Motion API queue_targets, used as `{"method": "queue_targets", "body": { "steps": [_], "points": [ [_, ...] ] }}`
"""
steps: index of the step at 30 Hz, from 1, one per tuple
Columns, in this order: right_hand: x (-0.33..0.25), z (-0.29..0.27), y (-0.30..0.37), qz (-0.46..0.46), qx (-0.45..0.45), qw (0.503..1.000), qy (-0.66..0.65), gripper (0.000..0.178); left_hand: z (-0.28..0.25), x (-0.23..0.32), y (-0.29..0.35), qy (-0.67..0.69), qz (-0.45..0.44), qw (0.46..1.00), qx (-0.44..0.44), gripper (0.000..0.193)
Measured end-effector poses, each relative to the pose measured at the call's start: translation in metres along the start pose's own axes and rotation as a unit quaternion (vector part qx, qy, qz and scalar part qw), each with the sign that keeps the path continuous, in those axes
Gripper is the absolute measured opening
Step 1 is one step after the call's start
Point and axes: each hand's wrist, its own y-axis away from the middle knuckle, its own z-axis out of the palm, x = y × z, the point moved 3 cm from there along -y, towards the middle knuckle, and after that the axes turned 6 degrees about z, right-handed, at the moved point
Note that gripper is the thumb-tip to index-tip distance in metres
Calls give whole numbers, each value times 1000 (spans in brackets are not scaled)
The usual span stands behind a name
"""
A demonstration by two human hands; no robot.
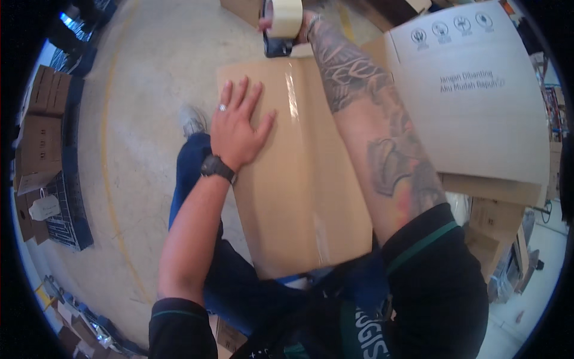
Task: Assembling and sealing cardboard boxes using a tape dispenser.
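Note:
A brown cardboard box [293, 197] lies across my lap, with a strip of clear tape [291, 90] along its middle seam. My left hand [240, 127] rests flat on the box's upper left, fingers spread, holding nothing. Beyond the far edge of the box, my right hand [306, 27] is closed round a tape dispenser [278, 48] that carries a wide roll of pale tape [286, 18]. The roll and dispenser hide most of that hand's fingers.
At my right stands a large white printed carton [472, 102], with brown cardboard [484, 230] below it. Brown boxes [40, 143] sit on dark pallets [72, 197] at the left. A yellow line [106, 179] runs along the concrete floor.

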Motion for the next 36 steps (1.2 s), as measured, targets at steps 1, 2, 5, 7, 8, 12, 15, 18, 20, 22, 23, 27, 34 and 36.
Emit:
{"method": "queue_targets", "body": {
  "steps": [1, 2, 5, 7, 8, 12, 15, 18, 20, 22, 23, 27, 34, 36],
  "points": [
    [-1, 0, 11, 14, -6, 999, -43, 28, 0, 0, -1, -4, 14, 1000, 23, 61],
    [6, 8, 29, -24, -48, 992, -115, 29, 2, -3, -1, 10, -2, 1000, 16, 60],
    [48, 43, 118, -216, 53, 960, -173, 26, 7, -8, 1, 39, -16, 998, 44, 56],
    [95, 94, 216, -346, 243, 888, 182, 28, 12, -12, 1, 31, -15, 998, 48, 54],
    [123, 124, 260, -310, 265, 885, 224, 29, 14, -14, 2, 40, -22, 998, 44, 54],
    [248, 236, 423, 89, 144, 930, -327, 11, 11, -13, 1, 7, -42, 998, 52, 55],
    [274, 257, 474, -171, 301, 937, 54, 12, -13, 14, 20, 13, 12, 1000, 22, 61],
    [285, 267, 483, -206, 225, 951, 58, 17, -40, 66, 79, 44, 149, 967, -204, 87],
    [278, 262, 488, -267, 265, 920, 111, 23, -62, 99, 151, 22, 229, 913, -337, 127],
    [269, 260, 492, -286, 264, 915, 108, 27, -70, 125, 213, -17, 214, 882, -421, 140],
    [264, 259, 493, -274, 267, 915, 128, 30, -69, 130, 229, -40, 193, 887, -417, 138],
    [242, 256, 484, -331, 283, 888, 147, 20, -61, 126, 225, -81, 176, 916, -351, 132],
    [214, 213, 394, -290, 260, 920, -35, 14, -54, 102, 121, -121, 148, 923, -334, 140],
    [213, 209, 393, -324, 293, 899, 39, 9, -48, 106, 111, -158, 180, 908, -345, 144]
  ]
}}
